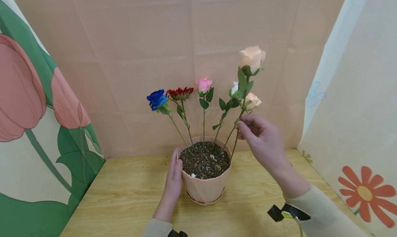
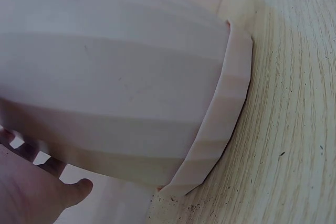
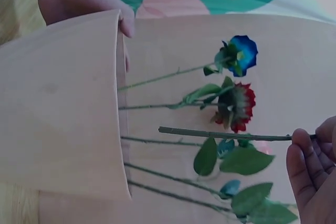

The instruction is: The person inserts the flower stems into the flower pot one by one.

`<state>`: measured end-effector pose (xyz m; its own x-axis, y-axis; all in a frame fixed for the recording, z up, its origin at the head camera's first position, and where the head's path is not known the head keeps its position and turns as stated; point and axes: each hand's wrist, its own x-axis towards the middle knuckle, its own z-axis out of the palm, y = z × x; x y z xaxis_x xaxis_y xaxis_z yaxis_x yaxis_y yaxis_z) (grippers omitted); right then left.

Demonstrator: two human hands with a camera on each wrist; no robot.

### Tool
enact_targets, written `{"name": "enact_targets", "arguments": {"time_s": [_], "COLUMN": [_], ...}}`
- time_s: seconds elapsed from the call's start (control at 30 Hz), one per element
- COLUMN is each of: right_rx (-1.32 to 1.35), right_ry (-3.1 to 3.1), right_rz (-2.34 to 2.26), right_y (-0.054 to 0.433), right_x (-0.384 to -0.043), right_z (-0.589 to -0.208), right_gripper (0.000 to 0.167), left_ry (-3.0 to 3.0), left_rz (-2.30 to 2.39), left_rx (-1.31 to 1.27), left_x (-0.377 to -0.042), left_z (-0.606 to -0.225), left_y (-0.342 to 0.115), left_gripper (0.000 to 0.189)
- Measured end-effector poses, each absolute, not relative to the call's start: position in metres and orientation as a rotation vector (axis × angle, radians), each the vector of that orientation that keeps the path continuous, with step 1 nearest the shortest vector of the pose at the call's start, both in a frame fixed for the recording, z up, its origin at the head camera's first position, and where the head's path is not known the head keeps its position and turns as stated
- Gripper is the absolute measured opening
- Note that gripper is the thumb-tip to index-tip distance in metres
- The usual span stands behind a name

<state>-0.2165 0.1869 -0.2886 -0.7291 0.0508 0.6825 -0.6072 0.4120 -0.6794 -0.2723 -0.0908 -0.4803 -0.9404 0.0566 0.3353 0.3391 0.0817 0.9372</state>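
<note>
My right hand (image 1: pixel 263 137) pinches the stem of a large peach rose (image 1: pixel 252 59) between thumb and fingers, to the right of the pot. In the right wrist view the cut lower end of this stem (image 3: pixel 226 136) hangs free, apart from the flowerpot (image 3: pixel 63 108). My left hand (image 1: pixel 173 180) rests on the left side of the pale pink flowerpot (image 1: pixel 203 188), its fingers fairly straight. Dark soil (image 1: pixel 203 164) fills the pot. Standing in it are a blue rose (image 1: pixel 156 100), a red flower (image 1: pixel 180 93), a pink rose (image 1: pixel 204 85), a white rose (image 1: pixel 234 88) and a smaller peach rose (image 1: pixel 252 101).
The pot stands in a shallow saucer (image 1: pixel 205 202) on a wooden table (image 1: pixel 124 195). A plain pinkish backdrop (image 1: pixel 139 30) hangs behind. Panels with a printed tulip (image 1: pixel 18 89) and an orange flower (image 1: pixel 366 192) flank the table.
</note>
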Motion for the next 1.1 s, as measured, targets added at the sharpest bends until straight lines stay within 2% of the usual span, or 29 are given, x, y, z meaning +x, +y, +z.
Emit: {"name": "enact_targets", "arguments": {"time_s": [1.1], "right_rx": [0.482], "right_ry": [-2.192], "right_rz": [1.351], "right_y": [0.120], "right_x": [-0.273], "right_z": [-0.323], "right_gripper": [0.016], "left_ry": [-2.135], "left_rz": [-1.923], "left_rx": [-0.397], "left_x": [-0.273], "left_z": [-0.482], "left_y": [-0.090], "left_gripper": [0.056]}}
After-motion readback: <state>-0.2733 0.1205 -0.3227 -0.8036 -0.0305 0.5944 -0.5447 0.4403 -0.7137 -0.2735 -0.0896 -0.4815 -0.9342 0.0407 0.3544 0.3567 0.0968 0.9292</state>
